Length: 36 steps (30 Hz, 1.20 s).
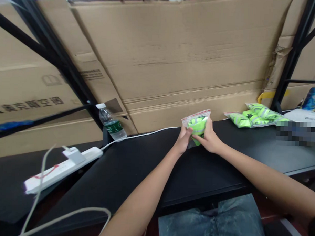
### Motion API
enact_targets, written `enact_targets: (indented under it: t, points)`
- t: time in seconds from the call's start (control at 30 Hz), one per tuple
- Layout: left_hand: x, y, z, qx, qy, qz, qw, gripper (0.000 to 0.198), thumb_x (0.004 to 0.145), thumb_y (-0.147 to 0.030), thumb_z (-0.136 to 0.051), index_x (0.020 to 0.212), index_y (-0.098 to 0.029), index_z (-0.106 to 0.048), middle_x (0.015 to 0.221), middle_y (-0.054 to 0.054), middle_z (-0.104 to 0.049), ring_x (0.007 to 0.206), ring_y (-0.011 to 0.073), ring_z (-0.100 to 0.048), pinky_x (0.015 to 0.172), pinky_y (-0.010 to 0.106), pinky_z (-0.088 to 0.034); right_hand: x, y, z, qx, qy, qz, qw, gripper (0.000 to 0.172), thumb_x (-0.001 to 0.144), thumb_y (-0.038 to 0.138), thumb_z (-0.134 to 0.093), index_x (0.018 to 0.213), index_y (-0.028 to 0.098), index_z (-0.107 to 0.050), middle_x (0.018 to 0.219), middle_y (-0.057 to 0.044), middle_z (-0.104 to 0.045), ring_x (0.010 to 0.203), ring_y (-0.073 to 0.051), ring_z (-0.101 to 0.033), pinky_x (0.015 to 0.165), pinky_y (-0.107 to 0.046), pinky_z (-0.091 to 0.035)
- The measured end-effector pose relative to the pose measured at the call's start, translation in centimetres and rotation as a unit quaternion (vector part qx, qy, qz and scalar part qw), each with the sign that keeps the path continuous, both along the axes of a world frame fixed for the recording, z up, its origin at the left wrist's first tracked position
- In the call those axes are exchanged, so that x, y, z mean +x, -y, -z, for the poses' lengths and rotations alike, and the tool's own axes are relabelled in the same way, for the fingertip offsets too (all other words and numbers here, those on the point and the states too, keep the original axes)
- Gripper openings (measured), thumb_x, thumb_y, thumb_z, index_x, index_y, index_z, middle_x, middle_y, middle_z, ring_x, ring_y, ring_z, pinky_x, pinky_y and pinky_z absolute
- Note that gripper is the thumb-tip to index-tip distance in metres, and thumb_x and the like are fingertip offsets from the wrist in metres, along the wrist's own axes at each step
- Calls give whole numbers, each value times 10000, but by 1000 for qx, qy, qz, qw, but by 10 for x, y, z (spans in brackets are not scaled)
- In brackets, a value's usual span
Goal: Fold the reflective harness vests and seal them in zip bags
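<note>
A clear zip bag (pixel 198 125) with a folded neon-yellow reflective strap inside is held between both hands above the black tabletop (pixel 150 166). My left hand (pixel 183 140) grips its left side, thumb across the front. On the right side, my right hand (pixel 210 137) has its fingers behind the bag and its thumb in front. The bag's red-lined zip edge points up and away from me. Farther right lie several similar filled bags (pixel 261 115), piled against the cardboard.
A water bottle (pixel 112 123) leans by the left rack post. A white power strip (pixel 65 168) with a plugged-in charger lies at left, its cable running along the table's back. Cardboard (pixel 175 49) walls the back. At far right are a white box (pixel 306 117) and a blue container (pixel 313 98).
</note>
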<state>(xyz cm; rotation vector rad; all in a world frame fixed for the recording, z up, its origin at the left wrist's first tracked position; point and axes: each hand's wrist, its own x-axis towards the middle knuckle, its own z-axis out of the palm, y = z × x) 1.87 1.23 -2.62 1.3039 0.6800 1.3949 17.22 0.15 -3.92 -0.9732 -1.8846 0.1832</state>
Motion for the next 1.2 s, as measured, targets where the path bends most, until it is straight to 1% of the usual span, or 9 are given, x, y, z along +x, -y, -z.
enact_targets:
  t: [0.1, 0.17, 0.27, 0.43, 0.57, 0.7, 0.9, 1.07, 1.2]
  points:
    - [9, 4, 5, -16, 6, -18, 1000, 601, 597, -348, -923, 1064, -196, -576, 1099, 96, -722, 1059, 281, -684, 956, 426, -534, 2, -2, 1, 26, 18, 50, 998, 1094, 912, 409, -560, 1515, 120, 306, 1623, -289, 114, 1549, -406, 54, 1199, -641, -234]
    - [14, 6, 5, -20, 22, -53, 998, 558, 650, -306, -886, 1096, -196, -570, 1117, 98, -720, 1060, 269, -689, 963, 428, -537, -1, 4, -1, 57, 52, 58, 995, 1144, 883, 402, -608, 1525, 134, 300, 1635, -276, 136, 1550, -415, 1, 1159, -632, -328]
    - [16, 8, 2, -26, 54, -51, 997, 577, 765, -320, -792, 1269, -248, -520, 1286, 92, -672, 1135, 260, -671, 967, 429, -548, -6, 14, -8, 80, 123, 70, 987, 1029, 825, 418, -692, 1592, 179, -51, 1658, -245, 16, 1488, -453, -255, 1051, -623, -460]
    - [5, 8, 0, 16, -86, 109, 990, 698, 843, -367, -689, 1484, -285, -422, 1473, 117, -557, 1332, 320, -553, 1083, 523, -460, 24, -6, -25, 97, 152, 131, 975, 502, 840, 239, -618, 1336, 205, -545, 1552, -196, -341, 1376, -370, -444, 982, -529, -532]
    - [-1, 9, 5, 126, -439, 36, 889, 767, 895, -436, -611, 1555, -166, -326, 1586, 201, -387, 1484, 350, -346, 1200, 552, -289, 89, -43, -35, 188, 87, 262, 943, 443, 895, 244, -543, 1333, 188, -573, 1549, -192, -335, 1444, -357, -338, 1132, -577, -362]
    - [-2, 12, 5, 145, -540, 30, 828, 646, 893, -450, -609, 1432, -111, -499, 1547, 210, -434, 1478, 382, -332, 1191, 556, -294, 154, -62, -25, 98, 51, 430, 896, 518, 946, 378, -484, 1408, 148, -535, 1576, -251, -305, 1450, -419, -292, 1090, -690, -269]
    - [-9, 9, 5, 145, -583, 38, 798, 531, 915, -457, -576, 1304, -97, -613, 1412, 193, -566, 1342, 370, -490, 1102, 509, -408, 208, -77, 2, -97, 158, 396, 899, 514, 862, 557, -600, 1172, 164, -716, 1414, -308, -526, 1374, -537, -366, 996, -757, -198]
    - [-31, 14, 9, 181, -594, 72, 780, 510, 973, -433, -519, 1382, -133, -567, 1530, 160, -475, 1468, 311, -357, 1210, 467, -270, 229, -73, 9, -26, 217, 351, 910, 665, 904, 616, -405, 1359, 174, -603, 1516, -272, -447, 1446, -479, -322, 1069, -681, -183]
    - [-57, 21, 10, 213, -589, 72, 777, 476, 984, -423, -516, 1368, -149, -587, 1517, 154, -496, 1461, 300, -372, 1212, 479, -276, 260, -62, 0, 60, 170, 381, 907, 680, 921, 617, -305, 1383, 190, -564, 1293, -307, -591, 1333, -428, -482, 995, -634, -307]
